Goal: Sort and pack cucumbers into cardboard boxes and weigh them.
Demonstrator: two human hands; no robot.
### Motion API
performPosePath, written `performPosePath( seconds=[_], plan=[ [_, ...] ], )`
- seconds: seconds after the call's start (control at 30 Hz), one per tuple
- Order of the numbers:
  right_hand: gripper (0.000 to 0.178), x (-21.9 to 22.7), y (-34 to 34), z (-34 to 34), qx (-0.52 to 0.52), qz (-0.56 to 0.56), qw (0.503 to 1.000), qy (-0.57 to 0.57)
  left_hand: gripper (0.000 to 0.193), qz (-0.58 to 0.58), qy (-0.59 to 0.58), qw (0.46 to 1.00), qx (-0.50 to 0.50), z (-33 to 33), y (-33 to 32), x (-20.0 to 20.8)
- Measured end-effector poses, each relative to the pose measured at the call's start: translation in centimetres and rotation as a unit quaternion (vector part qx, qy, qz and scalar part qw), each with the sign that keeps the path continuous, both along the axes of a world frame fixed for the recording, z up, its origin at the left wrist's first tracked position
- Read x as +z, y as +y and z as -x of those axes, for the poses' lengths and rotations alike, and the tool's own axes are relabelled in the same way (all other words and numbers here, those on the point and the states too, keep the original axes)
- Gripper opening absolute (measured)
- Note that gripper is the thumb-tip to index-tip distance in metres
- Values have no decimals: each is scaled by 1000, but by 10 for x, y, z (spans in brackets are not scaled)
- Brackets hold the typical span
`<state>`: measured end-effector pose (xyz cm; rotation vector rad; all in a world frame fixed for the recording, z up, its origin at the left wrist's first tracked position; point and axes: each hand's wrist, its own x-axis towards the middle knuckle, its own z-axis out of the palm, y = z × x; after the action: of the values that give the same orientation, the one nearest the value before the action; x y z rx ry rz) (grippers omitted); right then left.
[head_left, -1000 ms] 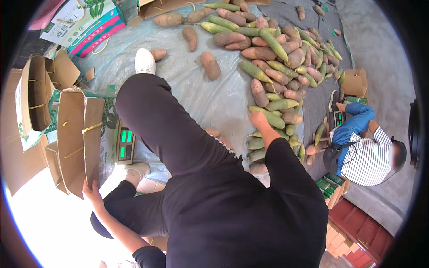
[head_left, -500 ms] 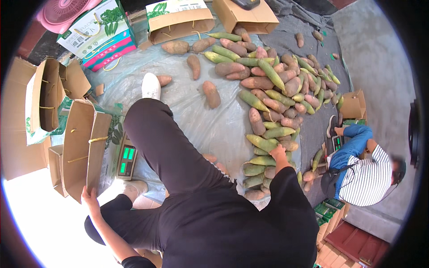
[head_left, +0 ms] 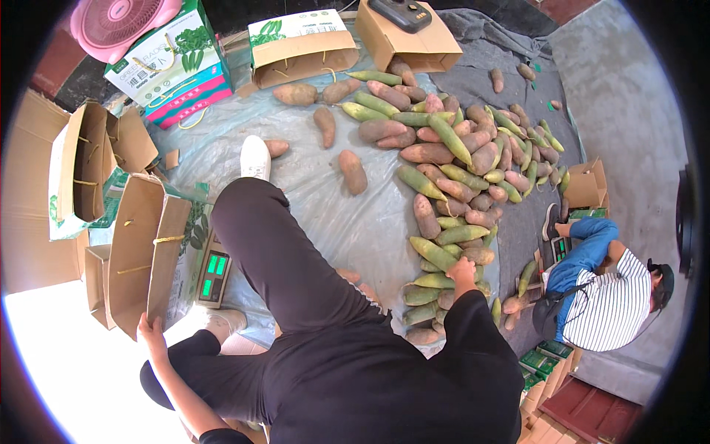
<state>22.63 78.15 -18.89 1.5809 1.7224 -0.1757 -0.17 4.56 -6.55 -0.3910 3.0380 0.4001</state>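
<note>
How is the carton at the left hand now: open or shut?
Open: the carton at the left hand has its rope-handled flaps standing apart, not closed together.

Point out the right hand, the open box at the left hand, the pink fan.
Right hand (head_left: 464, 273): head view, back of hand.
Open box (head_left: 166, 257): head view, brown cardboard side.
Pink fan (head_left: 124, 22): head view, round grille.

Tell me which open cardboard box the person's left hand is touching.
The box right beside the scale with green-lit displays; the left hand touches its near edge. Neither of this person's hands touches the other open boxes.
</note>
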Motion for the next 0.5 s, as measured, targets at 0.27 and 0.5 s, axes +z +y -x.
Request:
performPosePath(
  seconds=[0.27,0.5],
  plan=[
    [61,-38,-1,-21,6,-37,996,84,35,-13,-21,999,36,-4,-10,-3],
    [68,-17,-30,-11,49,-10,999,10,31,-17,-1,1000,-22,0,10,8]
  ],
)
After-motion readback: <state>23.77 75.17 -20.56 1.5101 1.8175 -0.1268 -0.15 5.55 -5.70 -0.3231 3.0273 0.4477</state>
